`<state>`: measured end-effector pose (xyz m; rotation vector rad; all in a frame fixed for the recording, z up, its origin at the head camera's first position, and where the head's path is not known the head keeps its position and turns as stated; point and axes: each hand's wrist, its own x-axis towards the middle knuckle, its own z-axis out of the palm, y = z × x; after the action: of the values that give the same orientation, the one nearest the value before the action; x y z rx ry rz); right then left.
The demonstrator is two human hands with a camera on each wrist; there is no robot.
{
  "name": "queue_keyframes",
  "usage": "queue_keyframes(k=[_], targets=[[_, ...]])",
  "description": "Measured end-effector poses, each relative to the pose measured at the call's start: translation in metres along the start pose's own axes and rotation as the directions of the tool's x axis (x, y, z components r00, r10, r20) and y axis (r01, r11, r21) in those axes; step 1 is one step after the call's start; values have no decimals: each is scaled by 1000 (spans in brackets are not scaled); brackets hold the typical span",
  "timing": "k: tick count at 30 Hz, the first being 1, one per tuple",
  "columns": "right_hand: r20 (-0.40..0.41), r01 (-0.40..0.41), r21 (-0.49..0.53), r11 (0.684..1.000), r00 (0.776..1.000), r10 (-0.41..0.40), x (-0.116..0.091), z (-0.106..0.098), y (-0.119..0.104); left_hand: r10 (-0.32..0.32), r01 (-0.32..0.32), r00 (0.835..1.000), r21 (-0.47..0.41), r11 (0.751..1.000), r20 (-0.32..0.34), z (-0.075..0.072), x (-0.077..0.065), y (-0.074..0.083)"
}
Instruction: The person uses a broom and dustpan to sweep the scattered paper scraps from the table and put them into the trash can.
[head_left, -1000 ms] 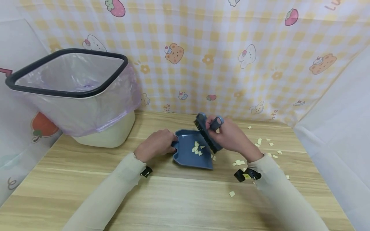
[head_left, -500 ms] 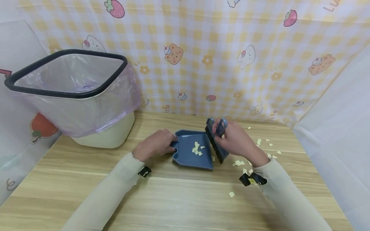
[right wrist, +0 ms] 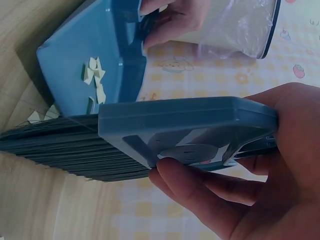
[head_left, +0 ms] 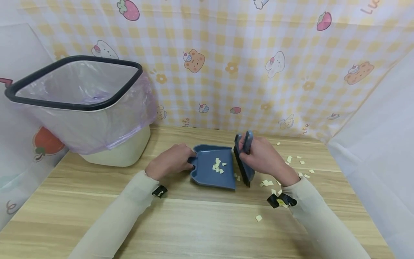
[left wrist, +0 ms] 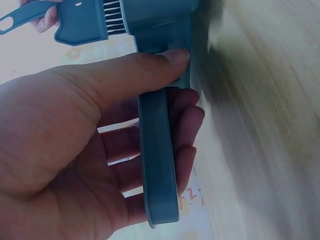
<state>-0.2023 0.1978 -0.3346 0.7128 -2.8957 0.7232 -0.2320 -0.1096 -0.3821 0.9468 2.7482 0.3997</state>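
My left hand (head_left: 171, 160) grips the handle (left wrist: 159, 160) of a blue dustpan (head_left: 210, 178), thumb on top and fingers wrapped beneath. The pan lies on the table with its lip facing right, and several cream paper scraps (head_left: 217, 165) sit inside it. In my right hand (head_left: 265, 158) is a blue hand brush (head_left: 247, 171) with dark bristles (right wrist: 75, 150) pointing down, just right of the pan's lip. A couple of scraps (right wrist: 44, 114) lie between bristles and lip. Fingers and thumb hold the brush by its body and handle.
A bin (head_left: 129, 151) with a black rim and a clear purplish liner (head_left: 129, 108) stands at the back left. More paper scraps (head_left: 266, 182) are scattered on the wooden table (head_left: 200, 230) to the right, some partly behind the right wrist. A checked curtain (head_left: 233, 86) hangs behind.
The brush has moved from over the pan's right side to the table just beyond its lip, turning more upright. The dustpan has shifted slightly left; its scraps remain inside.
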Motion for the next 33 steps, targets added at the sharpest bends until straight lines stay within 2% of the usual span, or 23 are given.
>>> queue_keyframes(k=[11, 23, 29, 33], targets=[[31, -35, 6, 999, 999, 35, -1, 2, -1, -13, 13, 1000, -5, 1000, 20, -3, -5, 2], [53, -51, 9, 999, 997, 51, 3, 5, -4, -5, 5, 1000, 24, 1000, -21, -5, -13, -4], [62, -69, 3, 998, 996, 69, 3, 6, -5, 2, -1, 1000, 51, 999, -26, -14, -18, -3], [60, -99, 10, 995, 993, 98, 1, 4, -4, 10, -7, 999, 73, 997, -35, -26, -20, 3]])
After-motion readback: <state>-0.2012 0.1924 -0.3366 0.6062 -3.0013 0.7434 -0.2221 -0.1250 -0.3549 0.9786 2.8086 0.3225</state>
